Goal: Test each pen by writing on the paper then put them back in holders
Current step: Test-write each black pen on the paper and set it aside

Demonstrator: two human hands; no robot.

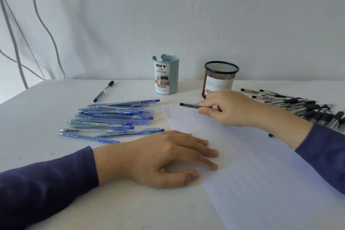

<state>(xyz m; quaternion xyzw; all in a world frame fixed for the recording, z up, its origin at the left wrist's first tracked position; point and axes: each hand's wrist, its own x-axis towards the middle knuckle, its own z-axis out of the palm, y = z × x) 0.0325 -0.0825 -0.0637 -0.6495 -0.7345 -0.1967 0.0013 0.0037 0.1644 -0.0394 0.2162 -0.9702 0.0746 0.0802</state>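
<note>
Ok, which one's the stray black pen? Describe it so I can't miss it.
Start at the teal desk organizer by the wall. To its left, beyond the blue pens, a black pen lies alone. It's the only black one on that side, touching nothing.

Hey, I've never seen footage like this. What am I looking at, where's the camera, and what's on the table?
No machine here: a person works with two bare hands, and the single picture comes from a camera worn on their head, looking forward and down. The left hand lies flat, fingers on the edge of a white sheet of paper. The right hand pinches a slim black pen in its fingers near the sheet's far end, where "Test" is written four times. On the white table lie a pile of translucent blue pens at left, a pile of black pens at right, and one black-and-clear pen farther back. A pale teal plastic holder and a black wire-mesh holder stand by the wall.
</note>
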